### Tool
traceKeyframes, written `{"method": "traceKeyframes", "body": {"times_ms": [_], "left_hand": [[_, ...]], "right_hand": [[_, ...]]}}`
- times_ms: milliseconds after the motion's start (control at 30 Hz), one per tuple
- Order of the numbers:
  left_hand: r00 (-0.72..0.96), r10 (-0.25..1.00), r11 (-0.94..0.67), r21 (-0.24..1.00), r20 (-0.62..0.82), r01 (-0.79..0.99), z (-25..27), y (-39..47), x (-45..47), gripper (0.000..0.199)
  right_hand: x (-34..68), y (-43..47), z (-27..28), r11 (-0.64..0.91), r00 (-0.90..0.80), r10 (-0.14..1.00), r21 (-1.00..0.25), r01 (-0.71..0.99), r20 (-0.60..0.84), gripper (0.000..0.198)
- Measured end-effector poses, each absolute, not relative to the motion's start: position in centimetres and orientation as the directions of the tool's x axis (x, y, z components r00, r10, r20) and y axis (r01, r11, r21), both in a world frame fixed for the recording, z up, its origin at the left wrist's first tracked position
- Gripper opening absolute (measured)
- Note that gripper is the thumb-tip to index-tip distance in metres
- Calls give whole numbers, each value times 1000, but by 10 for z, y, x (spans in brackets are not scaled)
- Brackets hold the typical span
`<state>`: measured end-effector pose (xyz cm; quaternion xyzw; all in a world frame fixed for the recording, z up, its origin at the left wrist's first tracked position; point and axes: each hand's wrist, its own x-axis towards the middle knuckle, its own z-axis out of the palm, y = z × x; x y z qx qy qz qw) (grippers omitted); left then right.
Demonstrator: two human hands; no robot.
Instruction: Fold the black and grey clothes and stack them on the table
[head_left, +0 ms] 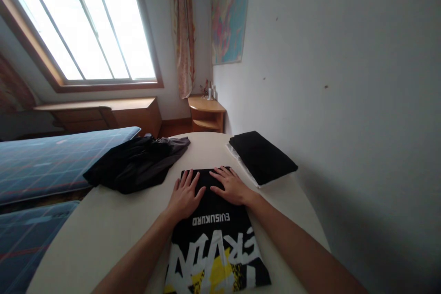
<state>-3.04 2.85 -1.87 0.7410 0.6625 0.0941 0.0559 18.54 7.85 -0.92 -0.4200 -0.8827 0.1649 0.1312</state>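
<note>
A black T-shirt (pixel 215 239) with white lettering and yellow patches lies folded flat on the pale round table (pixel 120 234). The print reads upside down from here. My left hand (pixel 186 193) rests palm down on the shirt's far left part, its fingers spread. On the far right part lies my right hand (pixel 229 185), also flat with fingers apart. Both hands touch the cloth, and neither grips it. Beyond my right hand sits a folded black garment (pixel 262 156) with a white layer beneath it. A loose heap of dark clothes (pixel 138 165) lies to the far left.
A blue plaid mattress (pixel 62 158) borders the table's left side. The white wall (pixel 344 115) runs close along the right. Behind the table stand a wooden corner shelf (pixel 206 104) and a wooden desk (pixel 134 106) under the window.
</note>
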Motion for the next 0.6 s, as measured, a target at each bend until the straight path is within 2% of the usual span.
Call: {"method": "traceKeyframes", "body": {"times_ms": [100, 267, 367, 467, 600], "left_hand": [[91, 992, -108, 218, 87, 970, -20, 29, -31, 65], [79, 991, -103, 226, 111, 969, -18, 41, -40, 62], [82, 994, -98, 235, 77, 967, -11, 57, -51, 59], [102, 995, -104, 243, 22, 964, -2, 76, -62, 57], [102, 991, -76, 276, -83, 958, 12, 101, -75, 57]], "right_hand": [[186, 80, -10, 578, -581, 804, -401, 711, 129, 61], [190, 91, -16, 472, -416, 882, -408, 782, 222, 55], [193, 101, -15, 478, -410, 878, -414, 774, 248, 48], [194, 110, -10, 482, -430, 876, -409, 775, 218, 42], [193, 126, -1, 425, -415, 902, -408, 808, 117, 48]]}}
